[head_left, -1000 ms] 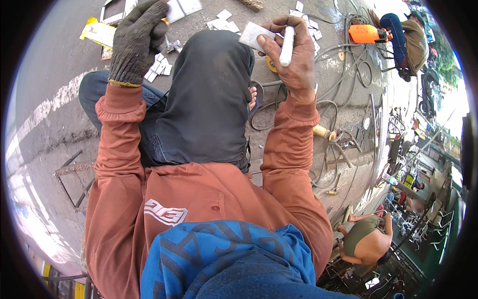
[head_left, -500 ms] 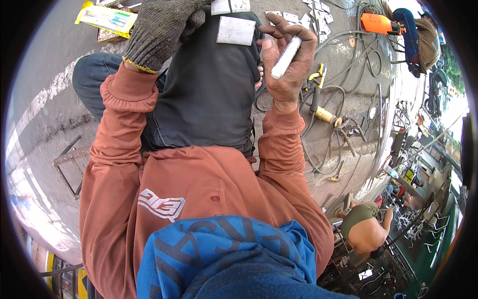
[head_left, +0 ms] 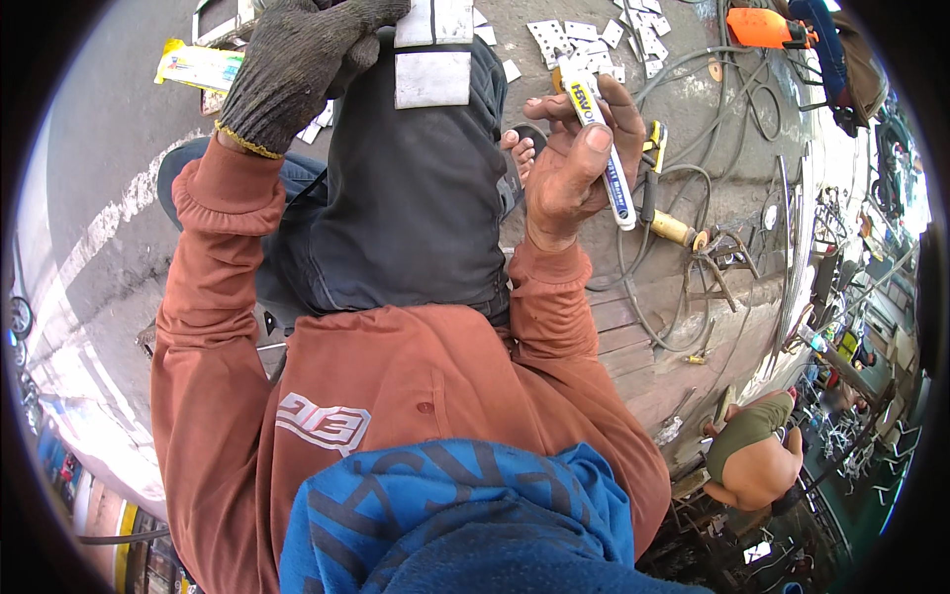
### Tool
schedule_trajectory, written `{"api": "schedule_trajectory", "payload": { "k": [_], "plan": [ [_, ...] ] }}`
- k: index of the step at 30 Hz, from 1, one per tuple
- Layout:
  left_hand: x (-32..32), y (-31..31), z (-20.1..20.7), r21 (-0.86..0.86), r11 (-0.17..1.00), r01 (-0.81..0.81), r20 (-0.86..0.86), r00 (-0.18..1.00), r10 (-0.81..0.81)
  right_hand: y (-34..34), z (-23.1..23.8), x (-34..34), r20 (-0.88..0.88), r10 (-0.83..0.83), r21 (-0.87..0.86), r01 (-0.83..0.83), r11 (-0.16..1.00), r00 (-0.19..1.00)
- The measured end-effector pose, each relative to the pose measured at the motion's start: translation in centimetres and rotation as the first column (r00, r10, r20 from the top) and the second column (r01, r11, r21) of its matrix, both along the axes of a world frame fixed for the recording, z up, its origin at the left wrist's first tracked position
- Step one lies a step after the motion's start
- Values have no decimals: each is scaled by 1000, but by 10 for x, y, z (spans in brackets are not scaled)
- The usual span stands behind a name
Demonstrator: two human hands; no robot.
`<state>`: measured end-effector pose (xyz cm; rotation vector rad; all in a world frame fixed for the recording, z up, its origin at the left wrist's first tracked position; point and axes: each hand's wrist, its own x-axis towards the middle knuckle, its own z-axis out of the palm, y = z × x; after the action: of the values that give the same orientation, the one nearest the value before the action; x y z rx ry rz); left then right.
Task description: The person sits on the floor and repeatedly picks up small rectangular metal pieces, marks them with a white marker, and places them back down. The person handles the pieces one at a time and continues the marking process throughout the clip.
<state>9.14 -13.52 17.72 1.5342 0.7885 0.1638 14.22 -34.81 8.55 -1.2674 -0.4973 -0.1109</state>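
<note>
My left hand (head_left: 297, 74), in a dark grey knit glove with a yellow-edged cuff, is curled at the top of the view. Its fingertips come up to the left edge of a flat white plate (head_left: 433, 24); what they grip, if anything, is hidden. A second white plate (head_left: 432, 81) lies just below the first on my dark-trousered thigh (head_left: 406, 198), a dark line between them. My bare right hand (head_left: 574, 168) is closed round a white marker pen (head_left: 618, 188) with a yellow and blue label, held to the right of the plates and apart from them.
Several small white plates (head_left: 549, 42) with holes lie on the ground ahead. Hoses (head_left: 683, 163) loop on the right near a yellow-bodied tool (head_left: 673, 229) and an orange bottle (head_left: 762, 28). A yellow packet (head_left: 198, 65) lies left. People crouch at right (head_left: 752, 450) and upper right (head_left: 841, 64).
The marker has swung round in my right hand, its lower end now pointing down and right. My left hand and both plates sit farther left; the whole view has shifted slightly.
</note>
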Motion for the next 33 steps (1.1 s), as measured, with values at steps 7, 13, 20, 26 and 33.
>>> {"api": "schedule_trajectory", "payload": {
  "k": [7,13,20,26,33],
  "plan": [
    [0,-3,-2,6,1000,9,9,1000,-9,-6,-4,-8,15,128,-42,-127,991,992],
    [-3,-3,-2,-38,999,6,32,999,-5,3,-5,-11,121,106,-75,-97,992,987],
    [-5,-2,-2,-20,999,46,60,997,-45,10,12,-4,157,130,-187,-99,977,979],
    [-3,-2,-4,-25,999,44,90,995,-42,16,17,5,322,154,-324,-45,945,934],
    [-6,-1,-8,-93,995,27,122,992,-15,19,16,6,326,190,-348,-69,935,926]
  ]
}}
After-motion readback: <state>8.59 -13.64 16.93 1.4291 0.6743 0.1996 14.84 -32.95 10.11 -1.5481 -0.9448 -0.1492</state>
